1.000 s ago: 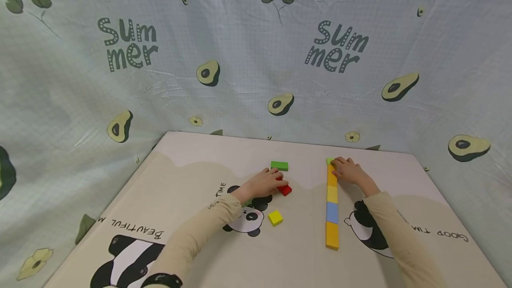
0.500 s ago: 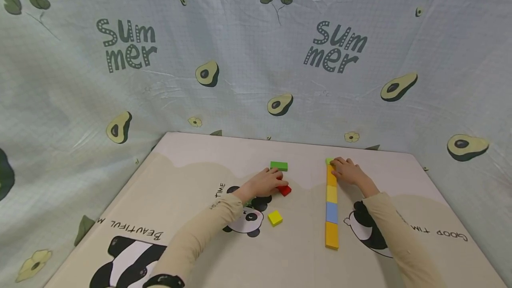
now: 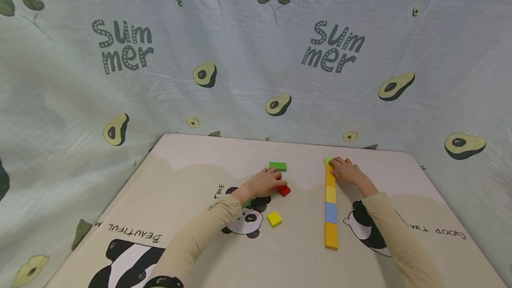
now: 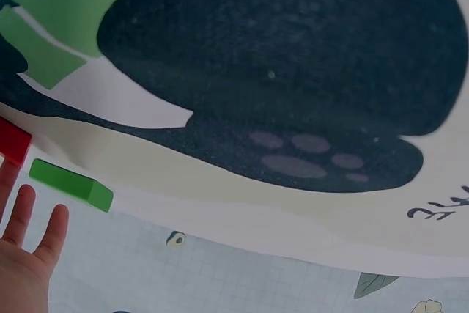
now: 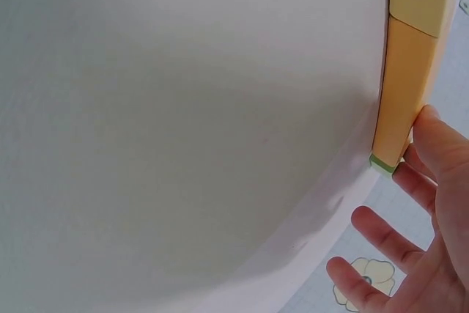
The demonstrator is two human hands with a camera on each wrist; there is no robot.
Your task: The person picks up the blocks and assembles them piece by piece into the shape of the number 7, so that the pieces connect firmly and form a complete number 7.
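Note:
In the head view my left hand [image 3: 262,185] holds a red block [image 3: 284,190] between thumb and fingers, hiding part of it. The left wrist view shows a fingertip against that red block [image 4: 12,141]. Beyond it lies a green block [image 3: 278,166], and nearer me a yellow block [image 3: 274,219]. My right hand [image 3: 349,172] rests beside the far end of a straight row. There its thumb touches the side of an orange block [image 5: 404,78], fingers beside the light green end block [image 5: 383,165]. A pale yellow block [image 3: 330,194], a blue block [image 3: 330,212] and another orange block [image 3: 331,235] continue the row.
A panda-patterned cloth [image 3: 296,252] covers the table. Behind and at the sides hangs a pale curtain [image 3: 240,34] printed with avocados, close past the far table edge.
Both hands keep their places on the blocks. The whole head view shifts very slightly; no block visibly moves on the table.

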